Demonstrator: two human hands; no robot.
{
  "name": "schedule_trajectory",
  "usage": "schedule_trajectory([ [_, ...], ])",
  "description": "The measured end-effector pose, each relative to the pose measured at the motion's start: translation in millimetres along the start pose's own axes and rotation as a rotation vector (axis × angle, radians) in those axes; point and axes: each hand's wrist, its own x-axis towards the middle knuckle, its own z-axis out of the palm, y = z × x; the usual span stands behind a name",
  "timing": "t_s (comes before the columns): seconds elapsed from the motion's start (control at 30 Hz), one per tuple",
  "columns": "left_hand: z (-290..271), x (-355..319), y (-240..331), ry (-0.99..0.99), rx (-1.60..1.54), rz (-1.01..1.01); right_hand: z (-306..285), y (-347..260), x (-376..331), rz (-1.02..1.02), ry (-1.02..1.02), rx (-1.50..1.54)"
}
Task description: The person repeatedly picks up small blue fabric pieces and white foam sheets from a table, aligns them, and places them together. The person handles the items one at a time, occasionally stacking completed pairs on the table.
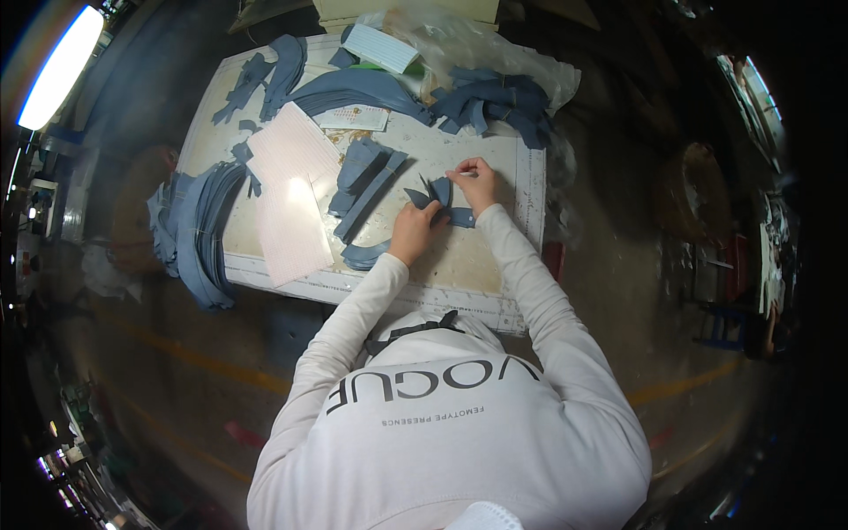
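Observation:
My left hand [415, 231] is closed around a few blue-grey cut fabric pieces [441, 191], whose pointed ends stick up past the fingers. Just to the right, my right hand [478, 184] makes a pinch at the upper tip of these pieces; what lies between its fingertips is too small to make out. Below both hands, a flat fabric strip [463, 217] carries a small pale dot. Curved fabric pieces [365, 255] lie beside my left wrist. A stack of straight fabric strips [367, 185] rests left of my hands.
The white table [459, 300] bears pink lined sheets [291, 199] on its left half. A curved fabric bundle [201, 234] hangs over the left edge. More bundles [358, 88] and a tied fabric heap [495, 102] lie at the back, near clear plastic wrapping [477, 49] and a white pad [381, 48].

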Motion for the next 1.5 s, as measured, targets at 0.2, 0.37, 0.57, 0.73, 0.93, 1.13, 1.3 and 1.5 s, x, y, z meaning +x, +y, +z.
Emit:
schedule_trajectory([
  [0.2, -0.3, -0.3, -0.5, 0.017, -0.03, 0.003, 20.8, 12.4, -16.6, -0.115, 0.129, -0.198],
  [0.37, -3.0, -1.3, -1.5, -0.014, -0.04, 0.013, 20.7, 2.7, -24.6, -0.272, 0.098, -0.293],
  [0.57, -9.1, 0.3, -0.2, -0.028, -0.079, 0.002, 14.0, 1.7, -14.8, -0.314, 0.135, -0.252],
  [0.73, -14.7, 3.2, -5.0, -0.046, -0.163, -0.036, -29.4, 6.6, -5.3, -0.232, 0.167, -0.168],
  [0.93, -18.9, 6.0, -8.7, -0.071, -0.196, -0.01, -67.6, -6.4, -16.2, -0.219, -0.193, -0.287],
  [1.13, -19.0, 4.8, -8.9, -0.093, -0.185, 0.014, -72.2, -19.1, -44.9, -0.439, -0.521, -0.557],
  [1.3, -14.4, 1.9, -10.2, -0.056, -0.126, 0.041, -66.5, -19.5, -45.6, -0.495, -0.467, -0.562],
  [1.5, -9.3, -4.0, -8.3, -0.02, -0.129, 0.017, -55.5, -19.3, -37.3, -0.11, -0.481, -0.192],
])
